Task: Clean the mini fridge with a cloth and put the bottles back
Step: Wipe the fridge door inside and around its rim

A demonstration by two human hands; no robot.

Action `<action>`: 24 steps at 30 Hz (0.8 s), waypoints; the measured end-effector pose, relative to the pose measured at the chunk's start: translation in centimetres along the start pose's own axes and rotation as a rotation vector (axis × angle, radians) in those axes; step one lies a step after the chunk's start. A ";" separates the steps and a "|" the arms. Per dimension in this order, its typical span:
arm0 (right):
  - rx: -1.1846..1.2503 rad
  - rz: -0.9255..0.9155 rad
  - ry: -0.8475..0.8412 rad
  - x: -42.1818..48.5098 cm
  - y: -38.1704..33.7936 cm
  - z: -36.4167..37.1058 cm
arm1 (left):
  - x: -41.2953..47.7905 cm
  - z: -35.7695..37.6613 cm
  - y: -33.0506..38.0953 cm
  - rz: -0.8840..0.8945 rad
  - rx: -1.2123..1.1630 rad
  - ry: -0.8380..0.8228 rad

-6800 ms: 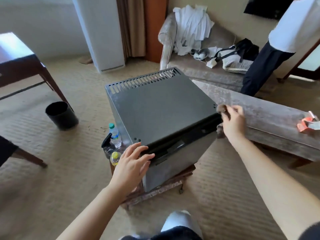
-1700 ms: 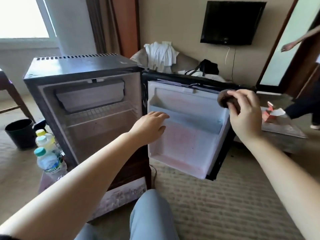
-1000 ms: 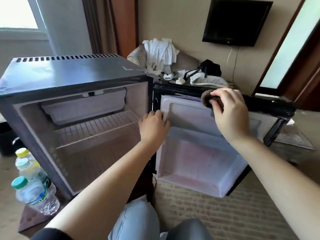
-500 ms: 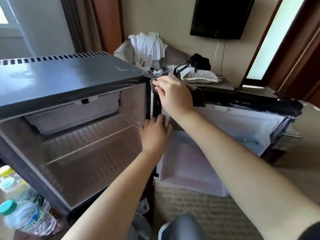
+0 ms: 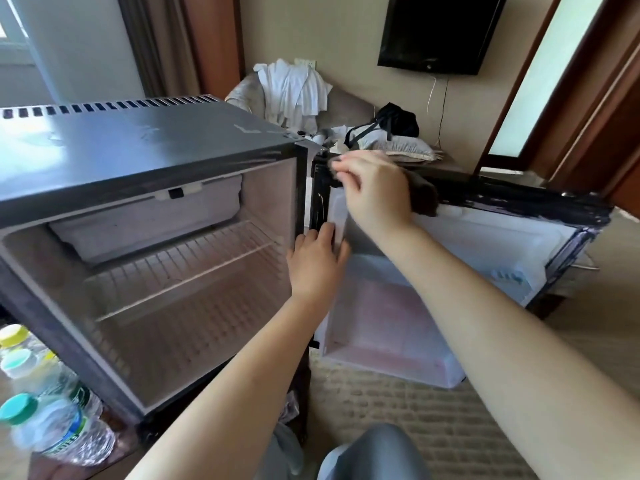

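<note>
Right hand [image 5: 374,192] clutches cloth [image 5: 423,199], wiping fridge door [image 5: 485,244] top near hinge; left hand [image 5: 317,263], fingers [image 5: 327,233] straight, braces door against push.

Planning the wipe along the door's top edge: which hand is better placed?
The right hand: it grips the cloth on that edge by the hinge; the left hand lies flat on the door, bracing it.
</note>
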State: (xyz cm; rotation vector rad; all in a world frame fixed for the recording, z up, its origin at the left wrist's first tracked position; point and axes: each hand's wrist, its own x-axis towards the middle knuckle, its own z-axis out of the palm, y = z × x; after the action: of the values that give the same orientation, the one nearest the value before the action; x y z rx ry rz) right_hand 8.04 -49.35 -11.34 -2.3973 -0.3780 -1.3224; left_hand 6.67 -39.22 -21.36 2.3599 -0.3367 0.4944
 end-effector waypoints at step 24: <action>-0.064 -0.043 0.002 0.2 -2.0 1.3 | -0.3 -0.4 -0.6 -0.015 0.015 -0.006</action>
State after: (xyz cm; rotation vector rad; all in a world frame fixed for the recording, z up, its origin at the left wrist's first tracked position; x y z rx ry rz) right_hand 8.29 -46.92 -11.46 -2.4535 -0.3941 -1.3749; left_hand 6.56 -38.47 -21.60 2.3768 -0.3195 0.4846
